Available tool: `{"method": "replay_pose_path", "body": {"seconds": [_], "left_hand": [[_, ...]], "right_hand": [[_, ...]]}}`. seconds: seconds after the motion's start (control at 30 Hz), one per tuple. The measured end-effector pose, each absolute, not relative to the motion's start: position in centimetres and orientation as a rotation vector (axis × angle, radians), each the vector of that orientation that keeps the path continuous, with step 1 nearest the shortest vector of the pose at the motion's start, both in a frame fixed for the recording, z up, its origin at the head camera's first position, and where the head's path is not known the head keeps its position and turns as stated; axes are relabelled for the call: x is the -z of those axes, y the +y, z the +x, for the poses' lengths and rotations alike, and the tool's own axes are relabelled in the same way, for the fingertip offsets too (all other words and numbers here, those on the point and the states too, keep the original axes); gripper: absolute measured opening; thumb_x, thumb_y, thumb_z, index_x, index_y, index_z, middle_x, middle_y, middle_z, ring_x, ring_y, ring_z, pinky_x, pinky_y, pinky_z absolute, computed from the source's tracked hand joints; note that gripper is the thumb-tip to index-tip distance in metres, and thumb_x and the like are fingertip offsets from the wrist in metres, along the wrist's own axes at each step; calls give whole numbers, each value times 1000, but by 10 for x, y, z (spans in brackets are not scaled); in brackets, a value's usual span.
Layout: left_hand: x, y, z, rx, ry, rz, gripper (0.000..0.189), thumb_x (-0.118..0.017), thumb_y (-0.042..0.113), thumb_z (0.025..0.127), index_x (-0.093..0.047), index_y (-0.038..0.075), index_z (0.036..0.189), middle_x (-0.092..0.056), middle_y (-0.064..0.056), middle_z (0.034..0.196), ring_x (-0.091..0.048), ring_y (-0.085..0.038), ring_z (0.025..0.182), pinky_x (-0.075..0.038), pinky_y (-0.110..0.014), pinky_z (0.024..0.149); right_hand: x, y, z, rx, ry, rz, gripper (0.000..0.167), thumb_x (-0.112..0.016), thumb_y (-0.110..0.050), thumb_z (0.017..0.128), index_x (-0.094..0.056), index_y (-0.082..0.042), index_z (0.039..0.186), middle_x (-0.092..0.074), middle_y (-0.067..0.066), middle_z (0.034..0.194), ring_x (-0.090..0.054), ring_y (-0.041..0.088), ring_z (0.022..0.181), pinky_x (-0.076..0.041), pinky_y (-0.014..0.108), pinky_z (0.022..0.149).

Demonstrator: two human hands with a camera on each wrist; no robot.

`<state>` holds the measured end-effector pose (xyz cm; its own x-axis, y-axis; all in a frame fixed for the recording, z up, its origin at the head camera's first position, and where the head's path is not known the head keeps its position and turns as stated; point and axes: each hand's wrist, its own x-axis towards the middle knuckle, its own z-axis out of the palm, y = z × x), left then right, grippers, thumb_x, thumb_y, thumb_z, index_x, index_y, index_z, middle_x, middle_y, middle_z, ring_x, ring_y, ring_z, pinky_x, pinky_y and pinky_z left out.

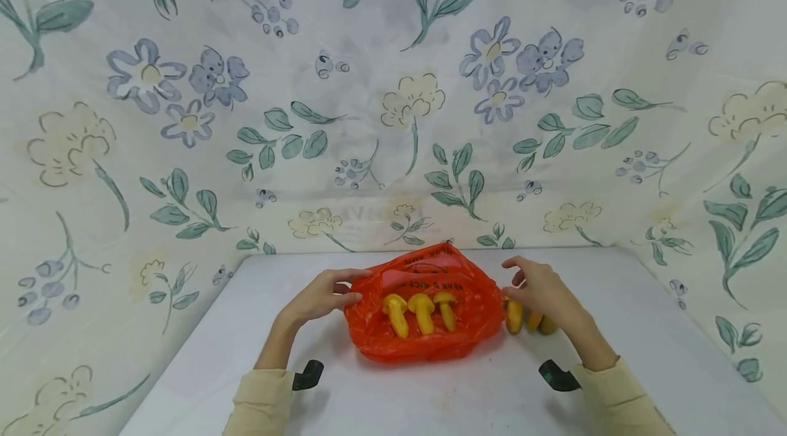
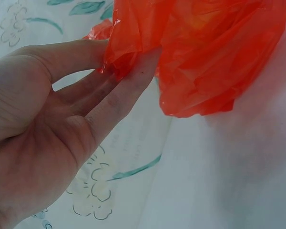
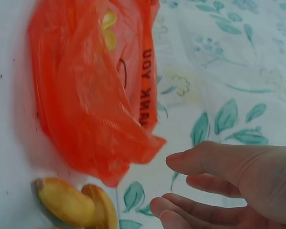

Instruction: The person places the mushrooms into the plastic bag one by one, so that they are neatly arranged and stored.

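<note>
A red plastic bag (image 1: 424,350) with black lettering lies on the table with its opening facing me. Three yellow mushrooms (image 1: 425,318) show inside it, side by side. My left hand (image 1: 324,296) pinches the bag's left edge between thumb and fingers; in the left wrist view the thin film (image 2: 138,28) covers some fingertips. Beside the bag's right edge, my right hand (image 1: 541,292) hovers with fingers parted and loosely bent, holding nothing. In the right wrist view its thumb tip comes close to a corner of the bag (image 3: 86,105).
Several yellow mushroom-like pieces (image 1: 514,318) lie right of the bag, partly hidden under my right hand; two of these yellow pieces (image 3: 66,202) show in the right wrist view. The white table (image 1: 430,402) ends at a flowered cloth backdrop (image 1: 369,149).
</note>
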<state>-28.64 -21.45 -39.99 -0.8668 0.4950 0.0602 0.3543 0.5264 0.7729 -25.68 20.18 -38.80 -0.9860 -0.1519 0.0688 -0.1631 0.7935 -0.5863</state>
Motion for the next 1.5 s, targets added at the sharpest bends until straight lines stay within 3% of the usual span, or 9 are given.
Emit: {"method": "replay_pose_path", "body": {"seconds": [0.33, 0.7, 1.07, 1.3, 1.5], "left_hand": [[397, -213, -286, -1270, 2585, 729, 46, -64, 13, 94, -55, 9, 139, -61, -19, 132, -67, -27, 102, -61, -32, 77], [402, -213, -286, -1280, 2585, 715, 45, -64, 14, 94, -56, 10, 139, -62, -18, 131, -68, -24, 100, -61, -31, 76], [405, -214, -286, -1264, 2592, 719, 45, -64, 16, 94, -56, 11, 138, -61, -18, 133, -68, -25, 102, -61, -31, 76], [400, -215, -285, -1262, 2588, 741, 46, -65, 14, 94, -55, 9, 139, -61, -19, 132, -67, -27, 101, -61, -31, 76], [399, -214, -285, -1266, 2590, 736, 46, -65, 14, 94, -55, 9, 139, -61, -19, 132, -68, -27, 101, -61, -32, 76]], "right_hand": [[384, 233, -256, -894, -3002, 204, 54, -71, -22, 89, -50, -4, 135, -63, 26, 115, -63, 29, 89, -59, 40, 74], [398, 261, -255, -828, -3046, 144, 62, -73, -27, 88, -46, 1, 136, -62, 27, 110, -60, 26, 80, -57, 34, 64], [399, 271, -258, -752, -3073, 111, 67, -75, -27, 86, -45, 9, 134, -56, 38, 120, -60, 45, 100, -57, 49, 76], [401, 278, -258, -819, -3137, 45, 71, -72, -27, 87, -39, 11, 137, -53, 41, 122, -66, 30, 81, -58, 43, 71], [405, 281, -259, -841, -3186, 24, 71, -71, -27, 88, -38, 10, 139, -55, 39, 120, -67, 28, 79, -59, 42, 70]]}}
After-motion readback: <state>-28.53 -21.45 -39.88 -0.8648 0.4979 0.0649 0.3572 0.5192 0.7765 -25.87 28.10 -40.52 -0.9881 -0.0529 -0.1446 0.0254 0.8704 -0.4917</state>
